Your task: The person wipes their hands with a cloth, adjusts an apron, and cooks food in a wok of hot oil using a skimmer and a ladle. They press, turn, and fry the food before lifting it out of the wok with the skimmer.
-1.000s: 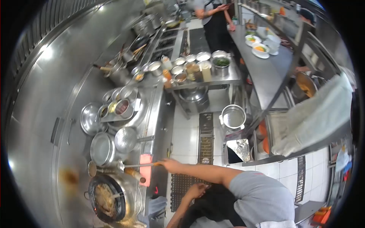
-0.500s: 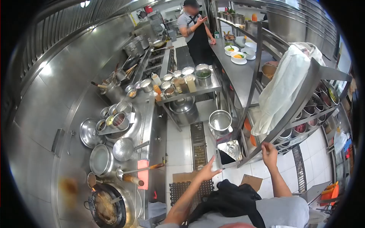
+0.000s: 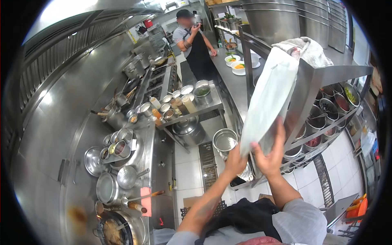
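Note:
A long white cloth (image 3: 271, 85) hangs from the upper edge of the metal shelf. My right hand (image 3: 269, 153) is at the cloth's lower part, fingers spread and touching or just in front of it. My left hand (image 3: 237, 160) is at the cloth's bottom corner; its fingers are partly hidden behind the cloth, so its grip is unclear. At the lower left, a ladle (image 3: 143, 198) with a wooden handle lies across a pink cloth (image 3: 145, 203), beside a wok (image 3: 114, 229) with food frying in it.
A perforated skimmer (image 3: 127, 177) and pans lie on the left counter. Sauce bottles (image 3: 188, 104) and containers stand on a middle table. A co-worker (image 3: 194, 45) stands at the back. Ingredient pots (image 3: 327, 106) fill the right shelf; a pot (image 3: 225, 140) sits low near the centre.
Both hands have moved to the hanging cloth; the right one had earlier left the ladle's handle. The view has shifted to the right.

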The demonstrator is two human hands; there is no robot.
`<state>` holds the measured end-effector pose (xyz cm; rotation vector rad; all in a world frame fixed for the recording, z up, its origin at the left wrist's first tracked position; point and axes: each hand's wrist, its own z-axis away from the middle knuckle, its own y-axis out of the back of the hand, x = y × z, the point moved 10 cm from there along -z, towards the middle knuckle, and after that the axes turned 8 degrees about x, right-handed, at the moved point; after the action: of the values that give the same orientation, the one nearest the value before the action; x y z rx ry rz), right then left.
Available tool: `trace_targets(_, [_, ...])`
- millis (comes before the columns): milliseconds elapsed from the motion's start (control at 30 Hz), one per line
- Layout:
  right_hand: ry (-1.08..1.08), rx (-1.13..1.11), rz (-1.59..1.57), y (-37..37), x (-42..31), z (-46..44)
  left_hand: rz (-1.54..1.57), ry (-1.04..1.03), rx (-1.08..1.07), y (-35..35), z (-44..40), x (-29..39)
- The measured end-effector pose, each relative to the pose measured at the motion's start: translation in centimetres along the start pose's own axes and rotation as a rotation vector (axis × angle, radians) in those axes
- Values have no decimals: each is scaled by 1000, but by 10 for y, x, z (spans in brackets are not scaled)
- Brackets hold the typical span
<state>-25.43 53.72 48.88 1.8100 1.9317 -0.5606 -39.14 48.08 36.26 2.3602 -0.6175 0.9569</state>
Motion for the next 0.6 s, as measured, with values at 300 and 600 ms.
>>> trace_targets(300, [-627, -884, -963, -116, 10, 142, -376, 557, -245, 9, 211, -154])
trace_targets(600, [-624, -1448, 356, 39, 302, 352, -483, 1166, 84, 136, 441, -246])
